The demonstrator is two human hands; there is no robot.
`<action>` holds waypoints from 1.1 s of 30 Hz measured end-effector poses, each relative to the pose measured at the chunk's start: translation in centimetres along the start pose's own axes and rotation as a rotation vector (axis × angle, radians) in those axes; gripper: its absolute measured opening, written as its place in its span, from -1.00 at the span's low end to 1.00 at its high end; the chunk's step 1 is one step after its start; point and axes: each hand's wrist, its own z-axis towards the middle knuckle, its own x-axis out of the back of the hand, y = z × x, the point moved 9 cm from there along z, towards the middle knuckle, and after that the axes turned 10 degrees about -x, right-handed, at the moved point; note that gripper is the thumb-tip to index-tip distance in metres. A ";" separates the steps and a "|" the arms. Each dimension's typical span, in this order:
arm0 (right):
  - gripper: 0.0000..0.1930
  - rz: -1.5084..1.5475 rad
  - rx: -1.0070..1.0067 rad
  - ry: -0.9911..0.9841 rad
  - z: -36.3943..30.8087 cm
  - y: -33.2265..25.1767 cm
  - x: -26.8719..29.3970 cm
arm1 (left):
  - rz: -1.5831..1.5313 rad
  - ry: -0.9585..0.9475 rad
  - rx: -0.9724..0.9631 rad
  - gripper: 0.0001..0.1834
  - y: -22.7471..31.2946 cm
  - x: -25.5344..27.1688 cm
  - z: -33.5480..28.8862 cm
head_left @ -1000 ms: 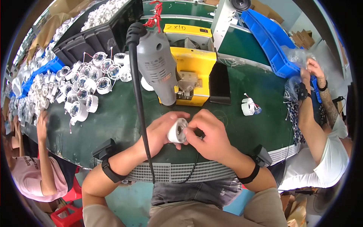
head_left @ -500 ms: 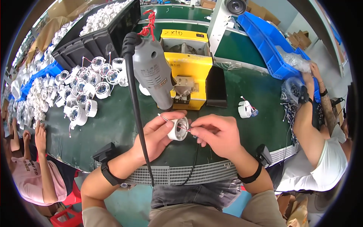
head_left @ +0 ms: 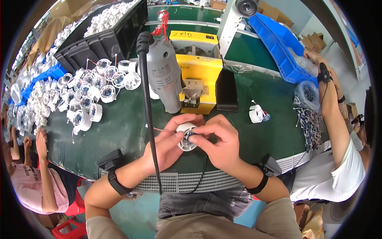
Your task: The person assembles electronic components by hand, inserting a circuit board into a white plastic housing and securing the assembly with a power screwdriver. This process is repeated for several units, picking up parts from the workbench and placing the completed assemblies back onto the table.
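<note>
My left hand (head_left: 164,145) is wrapped round a small white round housing (head_left: 185,127), its open face turned toward my right hand. Inside the opening sits a small dark blue circuit board (head_left: 188,137), which the thumb and forefinger of my right hand (head_left: 221,143) grip at its edge. Thin wires (head_left: 162,130) stick out on the left side of the housing, past my left fingers. Just beyond my hands hangs a grey electric screwdriver (head_left: 165,75) with a black cable, in front of a yellow screw feeder (head_left: 199,73).
Several white housings with boards (head_left: 85,103) are heaped at left, beside a black crate (head_left: 105,44). One housing (head_left: 256,116) lies at right. Farther right are a blue bin (head_left: 278,47) and a pile of wired parts (head_left: 308,127). Co-workers sit on both sides.
My right hand has moved left against the housing, and its fingers have gone from the wires to the circuit board in the opening. The screwdriver has swung slightly right.
</note>
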 end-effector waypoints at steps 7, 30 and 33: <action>-0.82 -0.075 0.080 0.169 -1.0 -0.3 1.4 | 0.163 0.025 -0.090 -0.60 -0.3 -0.2 0.4; -0.71 -0.109 0.203 -0.001 4.5 5.8 -2.3 | 1.245 -0.182 -0.190 -0.47 2.1 -4.3 0.3; -0.68 -0.198 0.050 -0.039 1.6 4.8 -0.4 | 1.053 -0.306 0.106 -0.48 -1.2 6.0 1.6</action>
